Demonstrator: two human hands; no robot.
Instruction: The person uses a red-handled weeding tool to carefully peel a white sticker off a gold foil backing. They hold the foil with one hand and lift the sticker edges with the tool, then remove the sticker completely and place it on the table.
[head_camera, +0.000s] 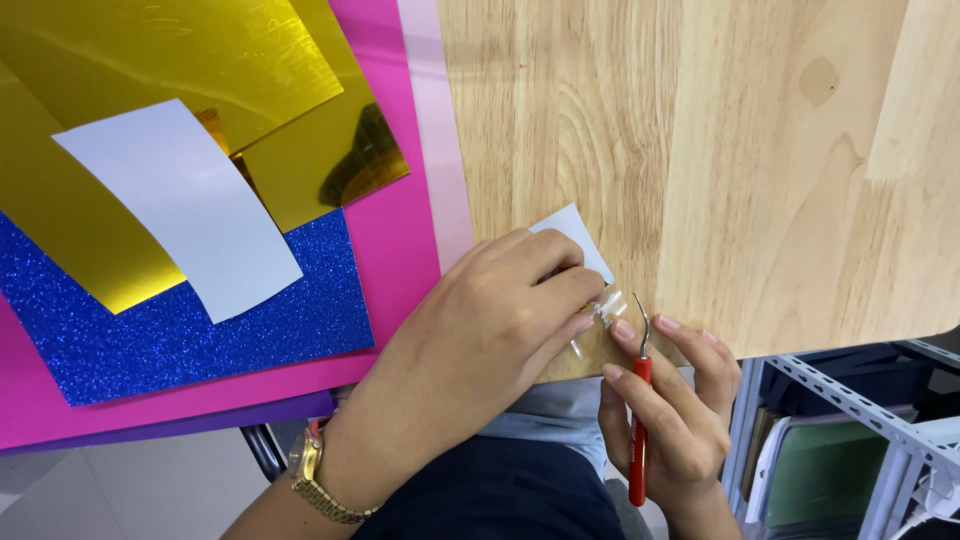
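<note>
Bright even light, sharp focus; glare on gold foil sheets (200, 60).

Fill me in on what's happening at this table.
A person's left hand presses a small white paper piece against the wooden table edge. The right hand holds a red-handled tool, its metal tip at something small and clear between the fingers. Gold, blue glitter and pink sheets lie to the left.

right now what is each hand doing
Left hand: closed, pinching a small clear plastic piece against the white card.
Right hand: closed on a red-handled hook tool.
</note>
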